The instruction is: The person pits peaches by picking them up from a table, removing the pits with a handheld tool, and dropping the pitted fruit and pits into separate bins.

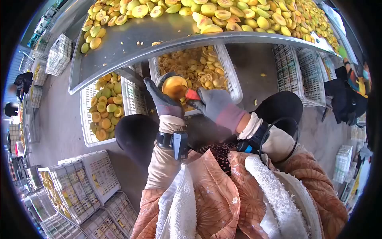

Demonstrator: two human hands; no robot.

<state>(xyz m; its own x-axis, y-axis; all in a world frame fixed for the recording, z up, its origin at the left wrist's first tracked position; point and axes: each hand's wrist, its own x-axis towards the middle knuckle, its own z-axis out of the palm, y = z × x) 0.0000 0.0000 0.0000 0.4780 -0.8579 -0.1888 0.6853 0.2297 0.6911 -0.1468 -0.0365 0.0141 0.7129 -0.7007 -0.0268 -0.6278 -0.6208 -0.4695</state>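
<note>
My left hand (164, 102), in a grey glove, is closed round a yellow peach half (174, 86), cut face up. In my right hand (218, 105), also gloved, is a small tool with a red handle (192, 95). The tool's working end is at the peach half and cannot be made out. Both hands are above a white crate (234, 75) of peach scraps (199, 65), between my knees. Left of them, another white crate (86, 129) holds peach halves (106, 109).
A metal table (131, 47) with a raised rim spans the front, heaped with cut peaches (254, 18). White crates (73, 191) are stacked at lower left, others (300, 75) at right. Other people (344, 95) are at the right and far left edges.
</note>
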